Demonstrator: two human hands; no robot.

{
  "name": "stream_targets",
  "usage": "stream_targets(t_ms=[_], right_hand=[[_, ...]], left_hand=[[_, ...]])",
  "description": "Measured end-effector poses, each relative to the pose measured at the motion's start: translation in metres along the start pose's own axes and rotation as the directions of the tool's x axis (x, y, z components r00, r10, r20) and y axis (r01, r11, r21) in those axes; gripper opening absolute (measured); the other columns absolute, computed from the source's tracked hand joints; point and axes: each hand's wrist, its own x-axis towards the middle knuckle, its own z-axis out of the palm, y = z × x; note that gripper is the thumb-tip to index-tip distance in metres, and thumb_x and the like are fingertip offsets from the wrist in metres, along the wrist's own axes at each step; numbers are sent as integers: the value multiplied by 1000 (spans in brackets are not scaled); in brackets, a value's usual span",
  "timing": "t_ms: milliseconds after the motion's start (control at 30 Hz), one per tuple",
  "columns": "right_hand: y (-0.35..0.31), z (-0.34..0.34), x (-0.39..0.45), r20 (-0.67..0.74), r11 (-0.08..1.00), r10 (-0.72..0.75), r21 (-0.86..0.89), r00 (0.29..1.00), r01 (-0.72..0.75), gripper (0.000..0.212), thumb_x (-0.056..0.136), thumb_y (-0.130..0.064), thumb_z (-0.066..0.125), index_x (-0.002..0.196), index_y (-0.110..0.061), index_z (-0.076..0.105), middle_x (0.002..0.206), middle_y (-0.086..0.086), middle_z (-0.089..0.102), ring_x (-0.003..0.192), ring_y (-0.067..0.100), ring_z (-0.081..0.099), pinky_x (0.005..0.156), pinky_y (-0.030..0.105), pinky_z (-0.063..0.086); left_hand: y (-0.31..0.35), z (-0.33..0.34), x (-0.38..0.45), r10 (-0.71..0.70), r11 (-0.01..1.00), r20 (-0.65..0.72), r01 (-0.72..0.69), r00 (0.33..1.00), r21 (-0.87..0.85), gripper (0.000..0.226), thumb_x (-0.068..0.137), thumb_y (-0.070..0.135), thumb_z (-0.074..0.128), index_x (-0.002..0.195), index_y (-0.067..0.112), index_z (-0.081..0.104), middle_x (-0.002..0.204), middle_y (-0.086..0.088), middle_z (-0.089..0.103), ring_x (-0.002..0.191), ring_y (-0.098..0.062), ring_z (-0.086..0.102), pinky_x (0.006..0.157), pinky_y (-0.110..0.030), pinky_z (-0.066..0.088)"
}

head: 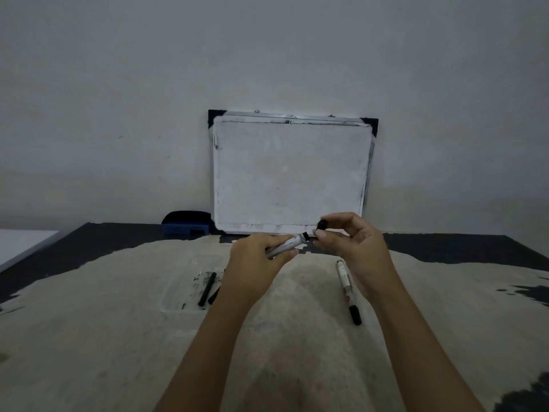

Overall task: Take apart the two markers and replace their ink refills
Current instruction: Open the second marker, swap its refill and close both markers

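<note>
My left hand [258,260] grips a white marker barrel [289,243] above the table, its black end pointing right. Just off that end, my right hand [353,242] pinches a small black end piece [321,225] between thumb and fingers. A second white marker [347,288] with a black cap lies on the table under my right wrist. Two black ink refills [208,288] lie side by side on a clear plastic sheet [181,289] to the left; the second refill is partly hidden by my left forearm.
A small whiteboard [292,173] leans against the wall at the back of the worn table [118,337]. A blue eraser [187,223] sits to its left. A white surface [23,245] adjoins the table's far left edge.
</note>
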Motion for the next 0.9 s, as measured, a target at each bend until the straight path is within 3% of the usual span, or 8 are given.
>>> stream_targets(t_ms=[67,167,267,400,567,900], right_hand=[[1,1,0,13,1000,7,20,1000,-7,19,75,-2,69,92,-11,68,91,11,69,86,28,69,78,35,58],[4,2,1,-6,997,32,75,999,-31,14,79,-3,66,91,-8,67,92,17,69,89,30,69,82,37,58],[6,1,2,-64,997,45,60,997,-41,10,80,-6,66,90,-8,67,88,13,71,84,25,69,81,35,57],[6,1,2,-64,991,76,111,995,-68,8,80,-6,66,88,-7,65,89,16,70,84,25,70,78,33,59],[5,6,1,-38,987,78,142,996,-72,6,79,-2,66,82,-5,63,84,17,69,75,23,70,63,25,57],[6,5,1,-8,992,71,108,997,-70,8,77,8,64,78,0,61,81,16,68,73,19,70,64,22,57]], left_hand=[[0,0,0,0,1000,-2,0,1000,5,30,78,23,70,108,23,67,102,0,73,84,-6,63,71,-5,45],[1,0,1,4,1000,5,-4,1000,0,30,78,23,70,108,22,67,102,-1,73,85,-10,65,76,-17,51],[0,0,1,-9,999,12,9,1000,-33,31,78,23,70,108,22,67,105,0,73,89,-8,65,81,-21,53],[2,1,0,-20,999,17,21,1000,-47,31,78,21,70,109,21,67,107,1,72,91,-7,64,80,-14,50],[4,1,-1,-8,999,28,9,1000,-32,31,78,22,69,109,22,67,105,-2,73,89,-10,65,84,-26,53],[6,1,-1,-25,1000,10,25,1000,7,31,78,22,70,109,22,67,104,-4,73,88,-14,65,84,-28,53]])
